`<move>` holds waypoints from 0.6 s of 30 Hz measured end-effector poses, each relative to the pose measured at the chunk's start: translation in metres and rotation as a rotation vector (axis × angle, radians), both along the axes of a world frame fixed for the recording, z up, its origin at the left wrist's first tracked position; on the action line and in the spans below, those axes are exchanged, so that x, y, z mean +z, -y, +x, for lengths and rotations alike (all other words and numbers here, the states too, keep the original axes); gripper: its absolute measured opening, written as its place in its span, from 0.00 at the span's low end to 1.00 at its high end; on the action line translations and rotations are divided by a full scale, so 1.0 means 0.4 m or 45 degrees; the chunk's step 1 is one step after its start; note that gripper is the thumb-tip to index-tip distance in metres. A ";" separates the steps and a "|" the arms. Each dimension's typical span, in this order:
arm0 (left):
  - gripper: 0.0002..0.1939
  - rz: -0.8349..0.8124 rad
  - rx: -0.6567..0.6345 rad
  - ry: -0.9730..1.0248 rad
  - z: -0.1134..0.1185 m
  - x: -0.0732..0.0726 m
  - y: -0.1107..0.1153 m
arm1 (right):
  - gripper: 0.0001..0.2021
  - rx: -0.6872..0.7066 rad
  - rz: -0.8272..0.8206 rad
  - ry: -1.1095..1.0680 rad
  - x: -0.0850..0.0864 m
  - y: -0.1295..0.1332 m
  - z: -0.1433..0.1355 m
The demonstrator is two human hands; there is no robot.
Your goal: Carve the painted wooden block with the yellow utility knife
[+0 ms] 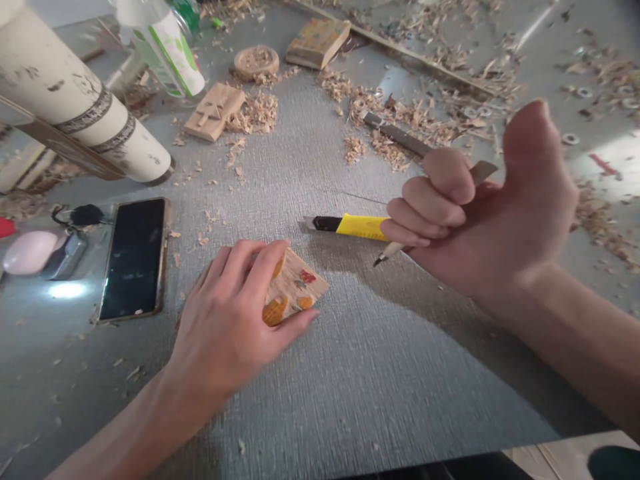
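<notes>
My left hand (227, 303) grips a small wooden block (300, 293) on the grey tabletop, fingers along its far side and thumb along the near one. Orange and red painted patches mark the block's top. Raised to the right, my right hand (480, 207) has its fingers curled round a slim wooden-handled tool (393, 251) with a dark pointed tip; its thumb sticks up. The tool's exact kind is unclear. Beside those fingers lies a yellow utility knife (363, 226), blade end to the left, its rear part hidden. A flat metal bar (397, 135) extends behind the right hand.
To the left are a phone (133, 259), keys (70, 253), a large cream tube (100, 107) and a white-green bottle (165, 50). A carved block (215, 111), a round wooden piece (257, 62) and a patterned block (319, 41) stand farther back among wood shavings (257, 112).
</notes>
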State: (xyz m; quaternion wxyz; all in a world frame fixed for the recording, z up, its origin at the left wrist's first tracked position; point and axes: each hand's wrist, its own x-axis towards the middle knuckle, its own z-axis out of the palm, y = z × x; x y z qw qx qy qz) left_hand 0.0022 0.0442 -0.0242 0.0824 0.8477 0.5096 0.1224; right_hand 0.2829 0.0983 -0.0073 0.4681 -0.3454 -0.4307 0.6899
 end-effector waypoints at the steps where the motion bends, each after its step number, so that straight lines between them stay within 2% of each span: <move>1: 0.31 -0.006 0.000 -0.002 0.000 0.000 0.000 | 0.32 0.003 -0.005 0.005 -0.002 -0.001 0.000; 9: 0.36 -0.023 -0.005 -0.025 0.001 0.002 -0.002 | 0.33 0.016 0.012 0.134 0.007 -0.007 -0.004; 18: 0.38 -0.023 -0.003 -0.045 0.002 0.002 0.002 | 0.31 0.012 -0.040 0.110 0.005 -0.009 0.000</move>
